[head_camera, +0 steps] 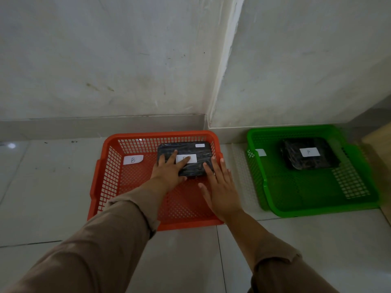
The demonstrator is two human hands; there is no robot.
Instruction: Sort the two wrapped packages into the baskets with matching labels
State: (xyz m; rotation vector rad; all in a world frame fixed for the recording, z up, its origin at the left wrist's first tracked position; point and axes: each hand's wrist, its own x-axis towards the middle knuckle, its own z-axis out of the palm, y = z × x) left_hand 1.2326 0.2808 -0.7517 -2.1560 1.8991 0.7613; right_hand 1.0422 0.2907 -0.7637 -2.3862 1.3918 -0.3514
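A black wrapped package [198, 150] with a white label lies in the far right part of the red basket [105, 176], which carries a white "B" tag [133, 160]. My left hand [171, 170] rests flat on top of that package, fingers spread over its label. My right hand [220, 187] hovers open by the package's right near corner, fingers apart and holding nothing. A second black package [309, 154] labelled "A" lies in the far part of the green basket [296, 208] on the right.
Both baskets sit on a pale tiled floor against white walls that meet in a corner behind them. A white perforated strip [243, 176] lies between the baskets. A wooden surface edge [378, 142] shows at far right.
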